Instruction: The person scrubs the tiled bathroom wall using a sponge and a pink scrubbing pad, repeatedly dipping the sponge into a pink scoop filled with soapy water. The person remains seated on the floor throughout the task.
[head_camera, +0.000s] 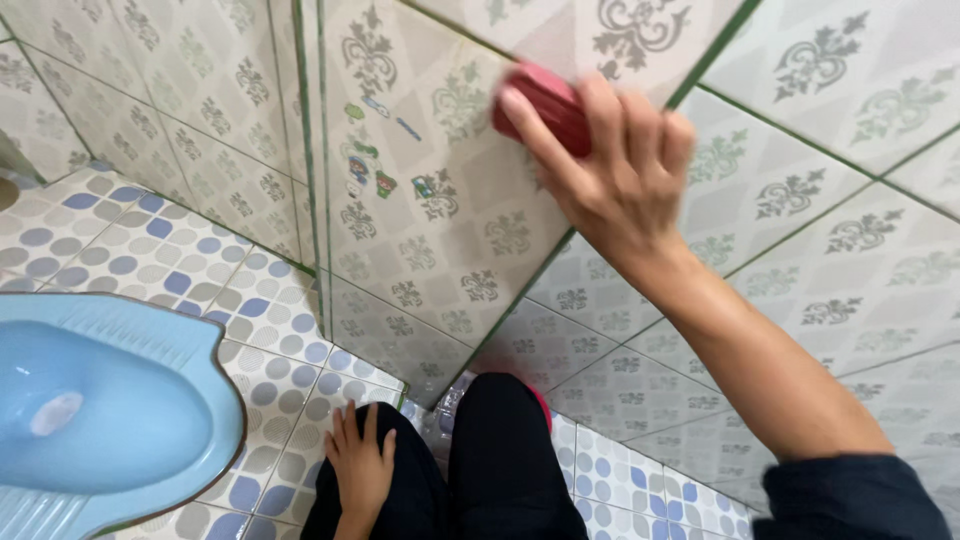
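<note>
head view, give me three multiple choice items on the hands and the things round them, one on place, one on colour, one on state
1. Where does the left hand rest?
A. on the person's knee
B. on the wall
C. in the toilet

2. What colour is the squat toilet?
A. white
B. light blue
C. green

3. How is the red brush held?
A. lying on the floor
B. gripped in the right hand against the wall tiles
C. hanging from a hook

Answers: 1 A, fingers lie flat on dark trousers; 2 B, its bowl is pale blue; 3 B, fingers wrap it at the wall.
</note>
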